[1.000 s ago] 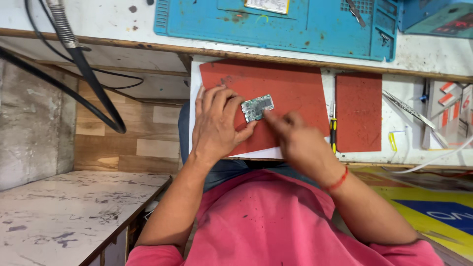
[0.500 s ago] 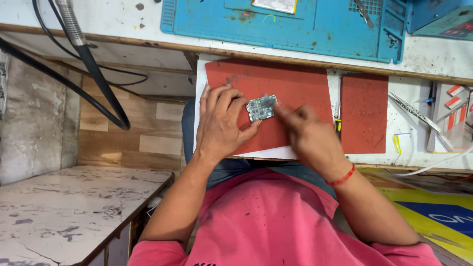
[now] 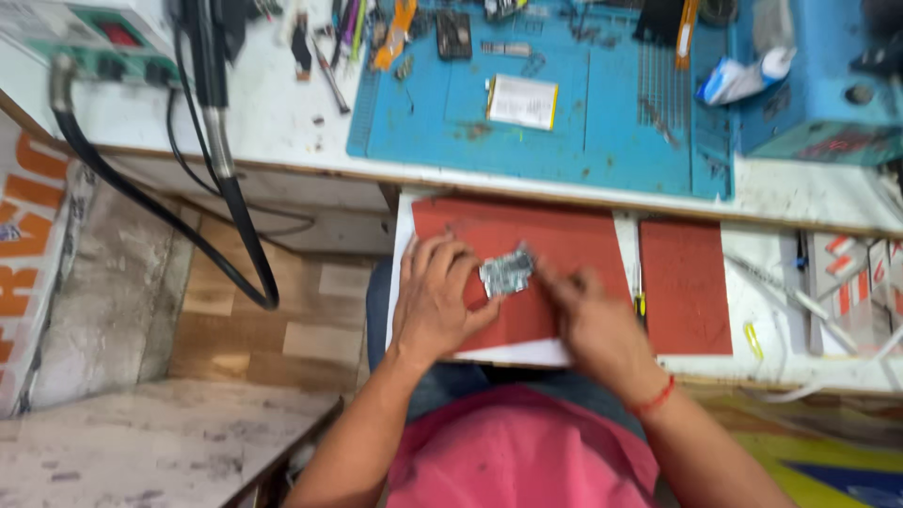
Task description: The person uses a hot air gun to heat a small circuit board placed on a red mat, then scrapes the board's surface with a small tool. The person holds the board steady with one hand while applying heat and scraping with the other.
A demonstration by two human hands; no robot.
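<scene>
1. The white surface (image 3: 282, 122) stretches beyond the fingers, carrying a blue mat (image 3: 564, 122).
2. A red mat (image 3: 564, 245) lies under the fingers.
3. The left hand (image 3: 437, 301) rests flat, fingers closed on the circuit board's left edge.
4. The right hand (image 3: 593, 325) is blurred; its fingers' grip cannot be told.
5. The small silver circuit board (image 3: 506, 273) sits between both hands' fingertips.
</scene>
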